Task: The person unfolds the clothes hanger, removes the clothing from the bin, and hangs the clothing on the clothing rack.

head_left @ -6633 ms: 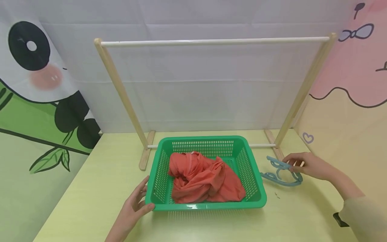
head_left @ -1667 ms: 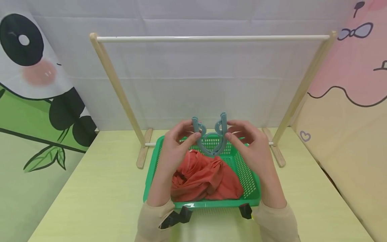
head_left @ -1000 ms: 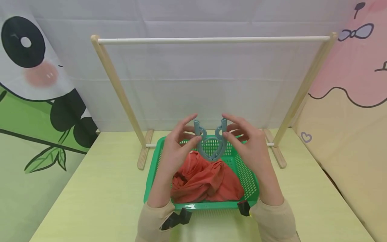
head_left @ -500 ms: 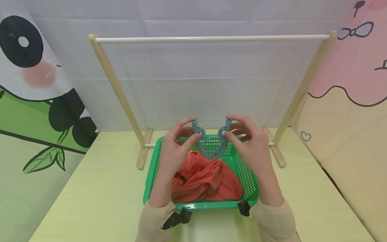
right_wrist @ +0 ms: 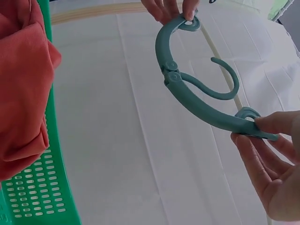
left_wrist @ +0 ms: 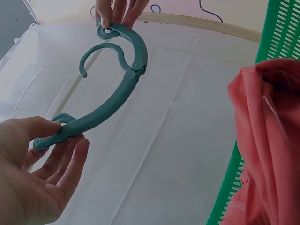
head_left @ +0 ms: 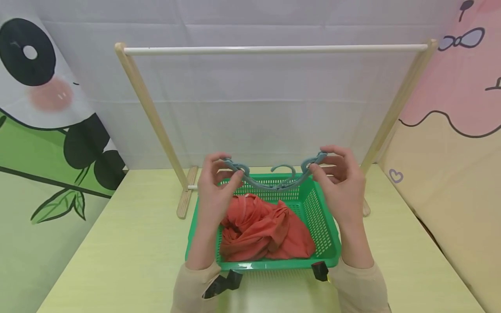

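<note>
A blue-green folding clothes hanger (head_left: 276,188) is held up over the basket, its two arms spread into a shallow curve with the ends raised. My left hand (head_left: 215,191) pinches one end between thumb and fingers, and my right hand (head_left: 341,187) pinches the other. In the left wrist view the hanger's hook (left_wrist: 104,46) curls up from the middle hinge. Below the hands, a green plastic basket (head_left: 330,226) holds a crumpled red cloth garment (head_left: 270,230). The right wrist view also shows the hanger (right_wrist: 206,112) bent at its hinge.
A small drying rack with wooden posts (head_left: 152,117) and a white top rod (head_left: 274,50) stands behind the basket. The pale yellow table (head_left: 129,234) extends on both sides. A white cloth backdrop (head_left: 250,121) and printed side panels enclose it.
The hanger was first in the right hand at the right of the basket, then held folded by both hands over it. Since half a second ago the hands have moved apart, unfolding its arms.
</note>
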A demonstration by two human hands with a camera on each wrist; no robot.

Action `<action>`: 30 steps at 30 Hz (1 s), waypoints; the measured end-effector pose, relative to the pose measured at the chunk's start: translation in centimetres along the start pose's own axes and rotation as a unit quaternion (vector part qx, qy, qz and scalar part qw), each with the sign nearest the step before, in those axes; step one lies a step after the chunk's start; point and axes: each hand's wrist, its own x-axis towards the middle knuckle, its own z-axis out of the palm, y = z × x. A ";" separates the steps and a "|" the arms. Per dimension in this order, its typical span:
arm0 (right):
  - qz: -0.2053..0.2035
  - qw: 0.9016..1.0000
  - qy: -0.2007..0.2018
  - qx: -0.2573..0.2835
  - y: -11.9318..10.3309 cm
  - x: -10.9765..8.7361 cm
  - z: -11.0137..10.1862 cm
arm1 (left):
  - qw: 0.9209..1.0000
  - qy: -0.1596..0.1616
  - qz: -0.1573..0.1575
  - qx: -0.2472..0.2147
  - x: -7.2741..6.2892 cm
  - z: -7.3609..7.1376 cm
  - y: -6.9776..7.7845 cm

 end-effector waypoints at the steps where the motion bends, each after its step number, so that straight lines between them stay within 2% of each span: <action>1: 0.000 1.000 0.011 0.010 0.0 0.0 -0.1 | 1.000 0.001 -0.001 0.006 0.0 -0.2 0.0; 4: -0.003 0.998 0.034 0.054 0.0 0.1 -0.3 | 0.999 -0.005 -0.002 0.043 -0.1 -0.8 -0.2; 9: 0.000 0.990 0.053 0.134 0.1 0.3 -0.6 | 0.995 -0.039 -0.007 0.096 0.0 -1.8 -0.4; 15: 0.016 0.986 0.059 0.153 0.2 0.3 -0.9 | 0.986 -0.071 -0.022 0.147 -0.1 -2.5 -0.5; 19: 0.020 0.979 0.067 0.191 0.3 0.5 -1.0 | 0.975 -0.086 -0.013 0.202 -0.1 -2.7 -0.4; 23: 0.030 0.972 0.081 0.217 0.5 0.6 -1.0 | 0.961 -0.102 0.007 0.255 -0.1 -2.6 -0.3; 27: 0.039 0.968 0.089 0.230 0.7 0.6 -0.8 | 0.951 -0.117 0.025 0.284 -0.1 -2.5 -0.4; 30: 0.054 0.962 0.092 0.250 0.8 0.5 -0.5 | 0.948 -0.128 0.034 0.289 -0.1 -2.4 -0.4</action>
